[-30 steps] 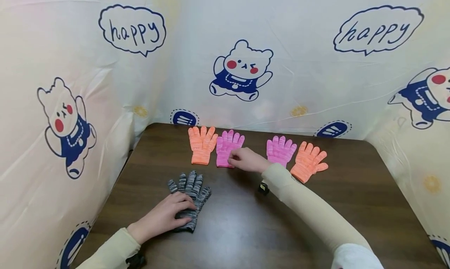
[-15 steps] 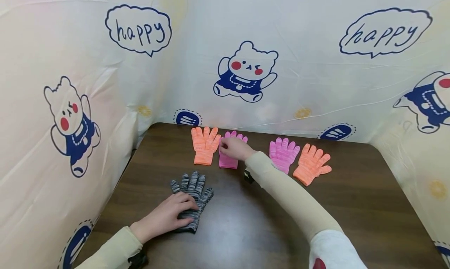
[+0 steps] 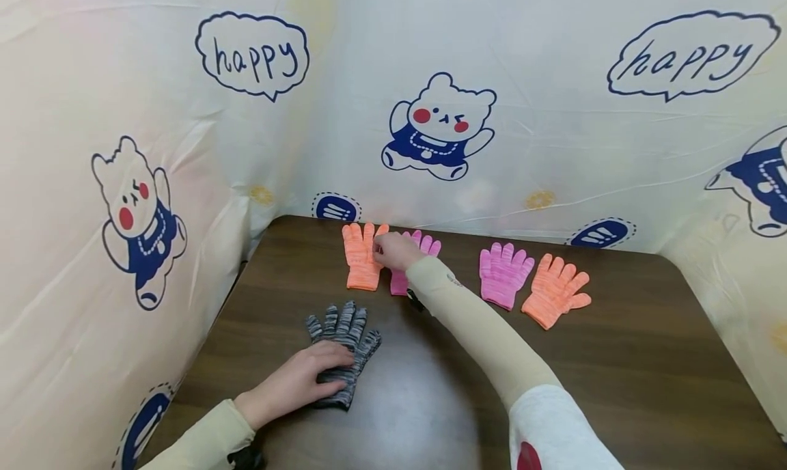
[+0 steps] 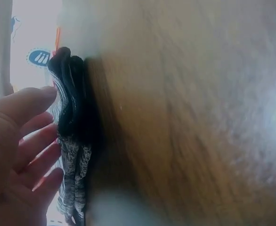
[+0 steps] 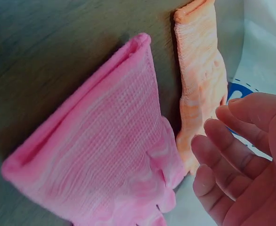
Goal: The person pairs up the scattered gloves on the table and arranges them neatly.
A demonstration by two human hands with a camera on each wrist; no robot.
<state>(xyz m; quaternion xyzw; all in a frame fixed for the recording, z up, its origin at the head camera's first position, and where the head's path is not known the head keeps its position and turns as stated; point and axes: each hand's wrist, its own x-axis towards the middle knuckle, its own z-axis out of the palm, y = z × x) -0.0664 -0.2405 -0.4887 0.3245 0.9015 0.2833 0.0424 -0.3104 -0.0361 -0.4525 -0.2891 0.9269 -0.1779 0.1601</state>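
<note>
My left hand (image 3: 313, 373) lies over a grey-and-black knit glove (image 3: 341, 330) at the table's front left, its fingers relaxed on the palm area. In the left wrist view the glove (image 4: 72, 103) shows its dark cuff beside my thumb and fingertips. My right hand (image 3: 396, 251) is at the back, above the left pink glove (image 3: 398, 283) and beside the left orange glove (image 3: 361, 258). Seen from the right wrist, its loosely bent fingers (image 5: 232, 146) hold nothing; the pink glove (image 5: 105, 141) and orange glove (image 5: 199, 70) lie near them.
Another pink glove (image 3: 504, 275) and another orange glove (image 3: 555, 292) lie side by side at the back right. The dark wooden table (image 3: 615, 388) is enclosed by a printed cloth curtain (image 3: 541, 142) behind and at both sides.
My right hand has moved left, from the near edge of the left pink glove across it to the left orange glove. My left hand stays on the grey glove. The view has shifted slightly.
</note>
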